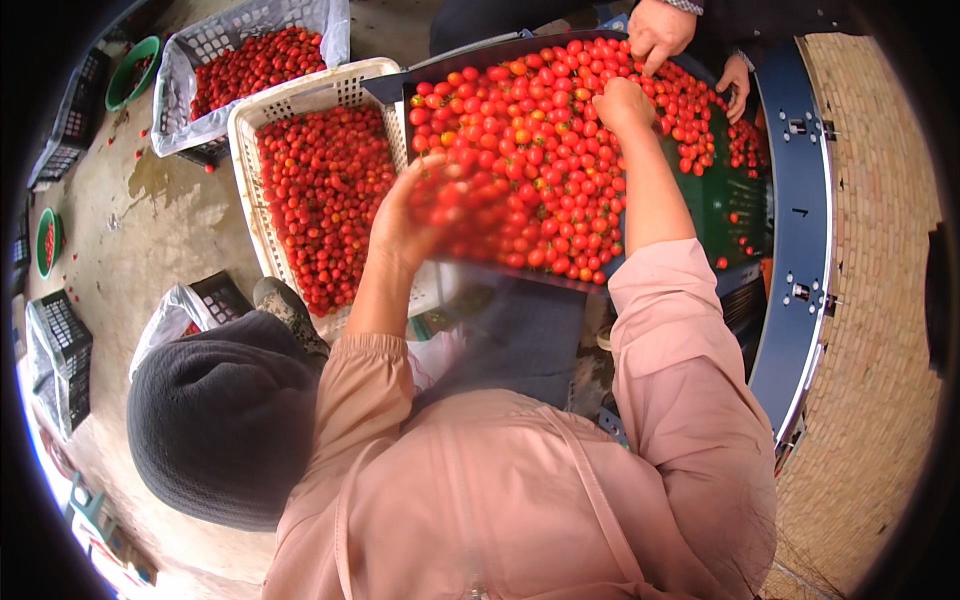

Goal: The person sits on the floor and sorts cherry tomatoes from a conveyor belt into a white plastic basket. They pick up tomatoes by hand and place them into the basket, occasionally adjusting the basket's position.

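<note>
Red cherry tomatoes, a few of them orange, cover a dark metal tray in front of me. My left hand is at the tray's left side against the tomatoes; those beside it are blurred, and its fingers are partly hidden. My right hand reaches among the tomatoes near the far right of the tray, its fingers curled, the fingertips hidden. Right of my right forearm lies a green conveyor belt with scattered tomatoes. A white plastic crate full of smaller-looking tomatoes stands left of the tray.
Across the tray, a co-worker's hands are close to my right hand. A person in a dark head covering is at my left. A lined crate of tomatoes and a green basin stand on the floor. The blue machine frame runs along the right.
</note>
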The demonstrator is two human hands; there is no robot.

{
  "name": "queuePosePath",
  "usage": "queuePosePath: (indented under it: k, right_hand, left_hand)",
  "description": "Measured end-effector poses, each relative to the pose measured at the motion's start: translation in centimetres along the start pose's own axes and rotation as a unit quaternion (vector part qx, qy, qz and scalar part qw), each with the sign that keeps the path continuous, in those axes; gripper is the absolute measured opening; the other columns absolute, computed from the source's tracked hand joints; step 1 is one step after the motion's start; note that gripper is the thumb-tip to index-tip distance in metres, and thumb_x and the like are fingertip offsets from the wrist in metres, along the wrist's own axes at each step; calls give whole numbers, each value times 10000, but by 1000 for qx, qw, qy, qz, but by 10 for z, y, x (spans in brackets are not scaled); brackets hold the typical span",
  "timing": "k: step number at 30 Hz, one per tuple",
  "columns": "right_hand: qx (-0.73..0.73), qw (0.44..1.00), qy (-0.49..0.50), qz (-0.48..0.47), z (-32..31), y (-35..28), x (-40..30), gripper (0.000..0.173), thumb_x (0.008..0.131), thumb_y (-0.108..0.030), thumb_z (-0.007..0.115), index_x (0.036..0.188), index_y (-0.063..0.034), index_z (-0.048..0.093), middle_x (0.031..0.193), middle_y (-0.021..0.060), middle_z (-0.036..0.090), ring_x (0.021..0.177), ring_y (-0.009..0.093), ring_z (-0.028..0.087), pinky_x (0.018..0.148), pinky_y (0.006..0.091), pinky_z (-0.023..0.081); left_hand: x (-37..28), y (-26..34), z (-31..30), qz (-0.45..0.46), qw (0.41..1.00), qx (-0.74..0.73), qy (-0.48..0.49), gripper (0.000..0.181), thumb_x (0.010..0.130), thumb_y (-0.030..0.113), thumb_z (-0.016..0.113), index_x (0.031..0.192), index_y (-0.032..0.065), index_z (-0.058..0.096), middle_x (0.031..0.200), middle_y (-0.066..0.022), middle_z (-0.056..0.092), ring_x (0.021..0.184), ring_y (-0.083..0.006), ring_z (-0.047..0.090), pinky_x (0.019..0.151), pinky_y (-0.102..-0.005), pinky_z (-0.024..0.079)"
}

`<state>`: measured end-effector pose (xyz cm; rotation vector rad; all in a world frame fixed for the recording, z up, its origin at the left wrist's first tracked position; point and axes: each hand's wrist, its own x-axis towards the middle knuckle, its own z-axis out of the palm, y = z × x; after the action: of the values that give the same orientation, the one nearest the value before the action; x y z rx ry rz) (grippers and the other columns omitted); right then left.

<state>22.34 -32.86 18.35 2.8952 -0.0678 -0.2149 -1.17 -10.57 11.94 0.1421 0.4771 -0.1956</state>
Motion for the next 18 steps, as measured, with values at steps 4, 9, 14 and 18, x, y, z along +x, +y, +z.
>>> queuePosePath:
  k: [4, 9, 14, 18]
  right_hand:
    - [266, 962, -57, -31, 20, 29, 24, 231, 762, -249, 679, 686, -39, 619, 589, 67, 601, 501, 174, 568, 504, 320, 448]
    - [399, 913, -69, -43, 46, -6, -2, 297, 718, -276, 722, 650, -18, 591, 526, 56, 558, 420, 151, 505, 427, 303, 415]
    - [441, 885, -82, -124, 28, -40, -81, 263, 741, -268, 710, 858, -38, 656, 728, 74, 677, 630, 124, 623, 574, 289, 481]
    - [438, 816, -331, -184, -13, -53, -126, 247, 758, -221, 715, 928, -48, 665, 729, 44, 657, 681, 87, 589, 595, 270, 471]
  left_hand:
    - [10, -6, -10, -9, 1000, 13, 11, 387, 916, 305, 533, 1205, 49, 532, 1074, -110, 621, 902, -247, 611, 637, -322, 482]
    - [11, -9, -12, -20, 999, 34, -2, 395, 916, 308, 534, 1220, 55, 527, 1133, -138, 609, 916, -261, 612, 663, -332, 493]
    - [15, -7, -21, -24, 998, 32, -42, 453, 921, 314, 520, 1303, 76, 459, 1234, -164, 552, 982, -290, 608, 701, -351, 515]
    - [9, -8, -9, -38, 996, 61, -55, 479, 923, 319, 511, 1332, 83, 426, 1262, -173, 529, 1008, -302, 602, 701, -354, 525]
